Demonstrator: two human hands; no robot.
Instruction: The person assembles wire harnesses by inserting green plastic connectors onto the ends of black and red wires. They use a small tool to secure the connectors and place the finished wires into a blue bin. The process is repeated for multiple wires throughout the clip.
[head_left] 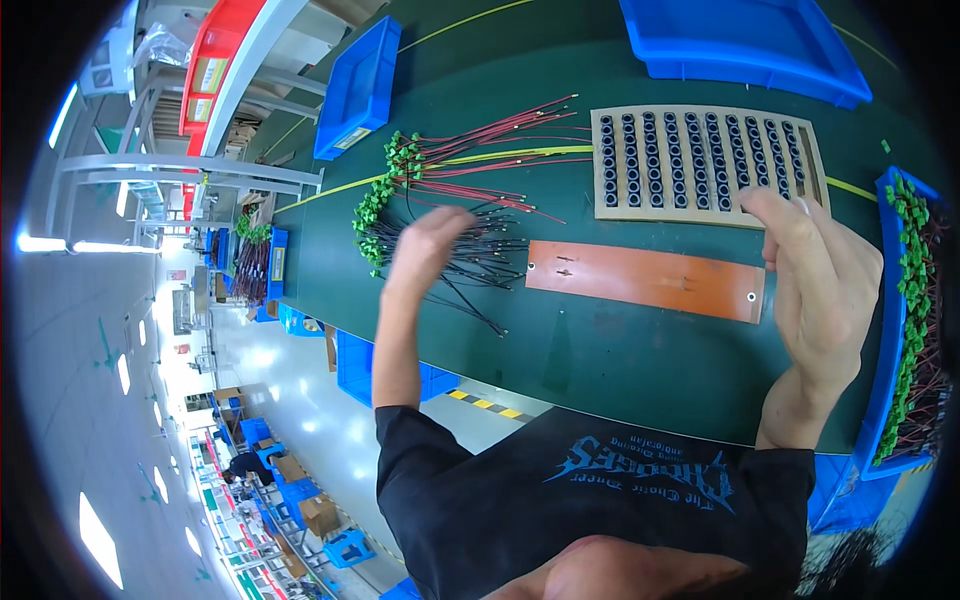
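Note:
My left hand (428, 245) hovers over a bundle of black wires (480, 262) with green connectors (372, 222) at their left ends. Its fingers are drawn together; what they hold, if anything, is hidden. Red wires (490, 128) with the same green ends lie just beyond. On the right, my right hand (822, 270) reaches to the near right edge of a tan tray (640, 212) filled with rows of black ring-shaped parts (693, 160). Its fingers are bent in, and I cannot make out anything between them. An orange-brown strip (640, 280) with holes lies between the hands.
A blue bin (358, 85) stands at the far left, a larger blue tray (745, 45) at the far right. By my right arm, another blue bin (868, 430) holds many green-ended red wires (915, 290). The green table (600, 360) ends close to my body.

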